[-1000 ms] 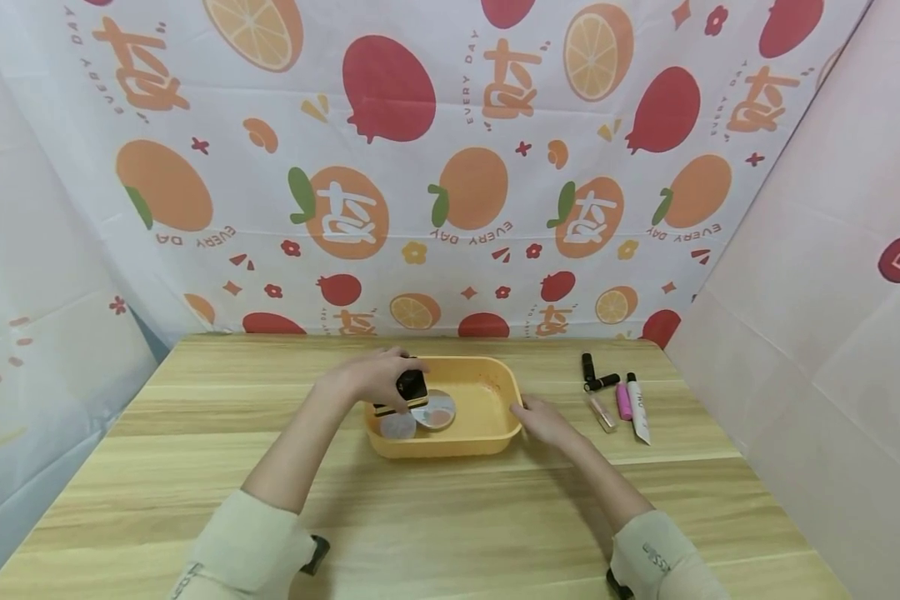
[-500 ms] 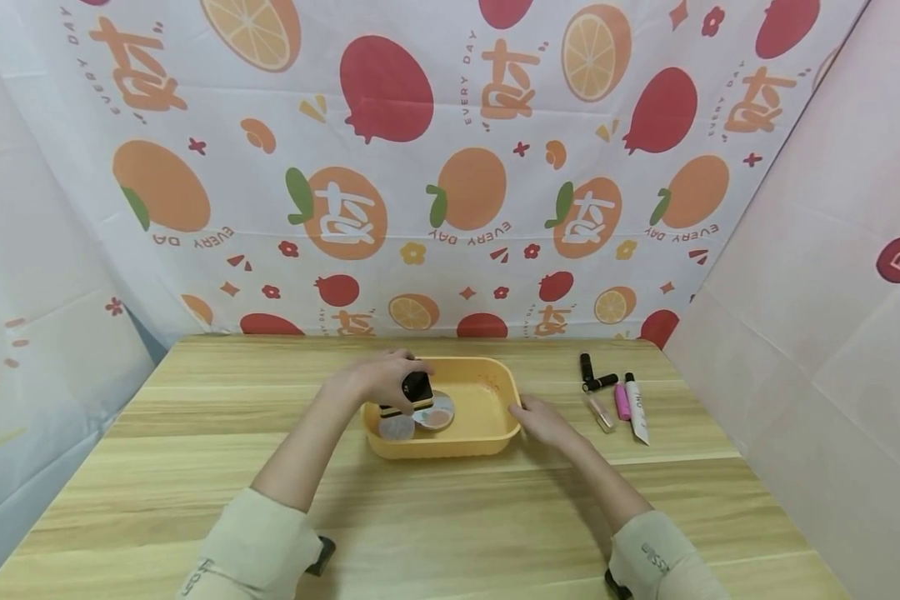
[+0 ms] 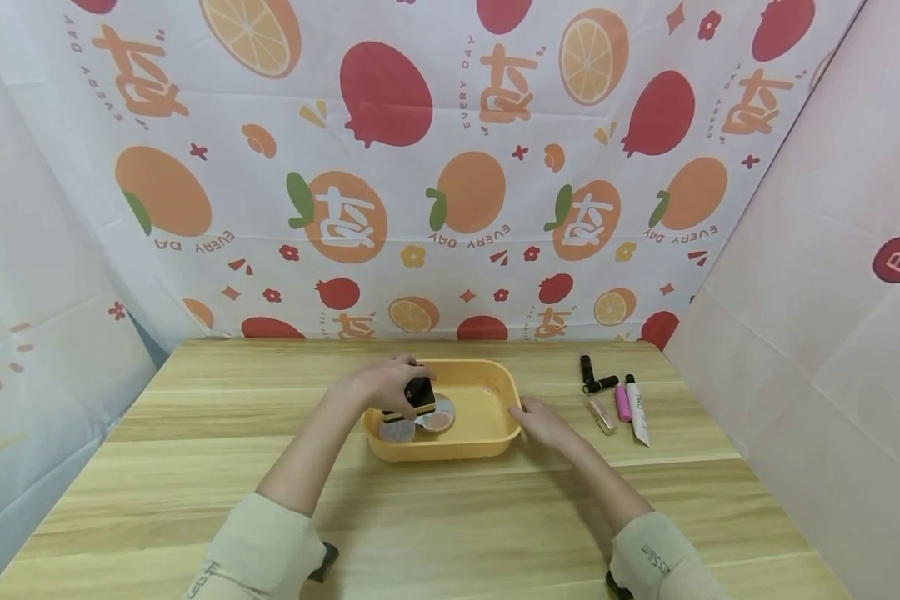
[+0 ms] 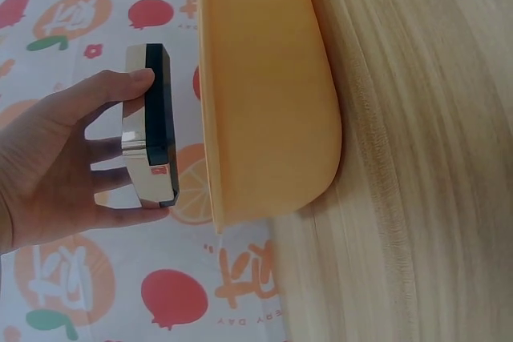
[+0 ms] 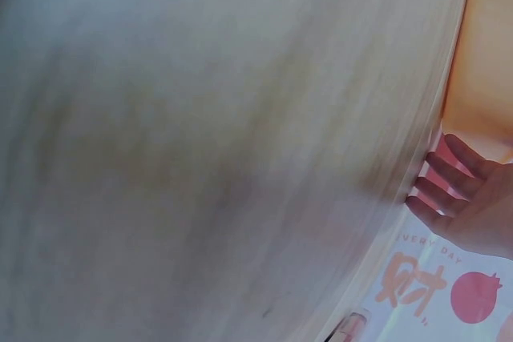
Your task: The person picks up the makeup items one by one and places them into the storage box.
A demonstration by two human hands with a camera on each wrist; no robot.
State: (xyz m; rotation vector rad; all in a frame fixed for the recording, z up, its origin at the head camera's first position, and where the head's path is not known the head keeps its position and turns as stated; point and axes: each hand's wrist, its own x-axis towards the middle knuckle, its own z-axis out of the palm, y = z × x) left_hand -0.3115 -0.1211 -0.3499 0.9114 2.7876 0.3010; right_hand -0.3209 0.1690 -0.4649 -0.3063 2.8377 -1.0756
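My left hand [image 3: 381, 387] grips a black compact with gold edges [image 3: 419, 392] over the left part of a yellow tray [image 3: 442, 451]. In the left wrist view the thumb and fingers of the left hand [image 4: 88, 146] pinch the compact [image 4: 159, 130] above the tray's rim. Two round items, a patterned disc [image 3: 440, 417] and a pale translucent one [image 3: 397, 431], lie in the tray's left half. My right hand [image 3: 546, 423] touches the tray's right end; in the right wrist view its fingers are extended beside the tray [image 5: 481, 62].
Right of the tray lie two black tubes [image 3: 587, 367] [image 3: 601, 384], a pinkish clear tube [image 3: 602, 415], a pink tube [image 3: 623, 403] and a white tube with a black cap [image 3: 638, 414]. A patterned cloth [image 3: 412, 275] hangs behind the wooden table [image 3: 450, 525].
The left hand and the compact have shifted slightly to the right over the tray. The right hand stays at the tray's right end.
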